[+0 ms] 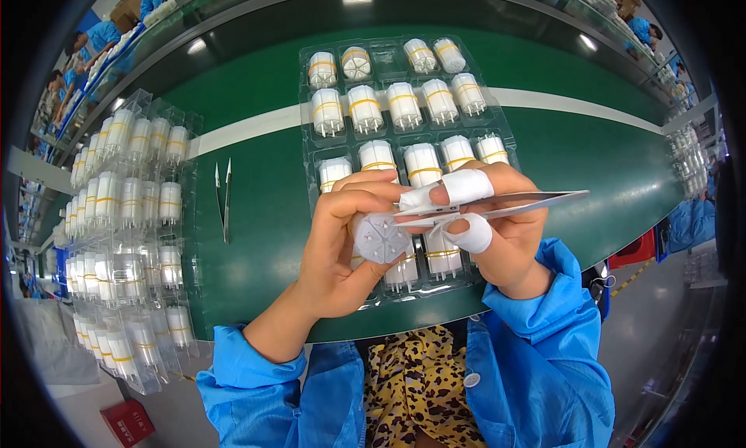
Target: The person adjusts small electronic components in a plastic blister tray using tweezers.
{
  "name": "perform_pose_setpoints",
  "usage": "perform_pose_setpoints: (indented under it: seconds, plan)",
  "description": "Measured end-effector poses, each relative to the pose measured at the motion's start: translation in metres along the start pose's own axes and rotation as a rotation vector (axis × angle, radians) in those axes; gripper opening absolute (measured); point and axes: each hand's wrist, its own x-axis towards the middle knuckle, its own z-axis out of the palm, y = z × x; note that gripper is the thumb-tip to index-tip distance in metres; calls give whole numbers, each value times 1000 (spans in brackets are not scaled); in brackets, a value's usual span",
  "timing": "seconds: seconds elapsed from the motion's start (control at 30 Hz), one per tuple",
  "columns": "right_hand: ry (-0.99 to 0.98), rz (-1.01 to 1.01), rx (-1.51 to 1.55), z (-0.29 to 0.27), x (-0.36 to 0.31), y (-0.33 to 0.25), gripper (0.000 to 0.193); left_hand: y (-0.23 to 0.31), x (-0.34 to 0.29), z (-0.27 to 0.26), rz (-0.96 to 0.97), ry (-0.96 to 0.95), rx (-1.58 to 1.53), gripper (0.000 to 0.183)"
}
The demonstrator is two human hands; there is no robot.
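My left hand (pixel 338 242) is closed around a white cylindrical part (pixel 381 240), its round end turned up. That end is split into wedge-like sections with small pins. In my right hand (pixel 505 230), with white tape wrapped on the thumb and a finger, is a pair of metal tweezers (pixel 540 205). The tweezers' tips point left and reach the rim of the part's end; whether they grip a pin I cannot tell. Under my hands lies a clear plastic tray (pixel 311 149) with rows of similar white cylinders (pixel 404 106), each banded in yellow, most with pins downward.
A second pair of tweezers (pixel 224 203) lies on the green table (pixel 256 160) to the left. Beyond it, clear trays (pixel 190 238) full of banded cylinders are stacked at the table's left edge. More parts (pixel 688 156) stand at the far right. Co-workers in blue sit farther off.
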Motion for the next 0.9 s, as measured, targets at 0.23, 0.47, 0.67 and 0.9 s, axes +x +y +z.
perform_pose_setpoints:
  seconds: [0.23,0.47,0.67,0.9]
  plan:
    - [-91,-85,-175,-5,5,-1,27,0,2,0,26,-23,65,47]
    - [-128,-184,-449,-4,8,-5,28,1,-4,2,-67,87,124,48]
    - [-131,-179,-464,-7,8,-1,28,6,-1,-1,-78,105,271,48]
    - [-115,-162,-445,-9,7,4,28,8,0,-1,-108,113,265,49]
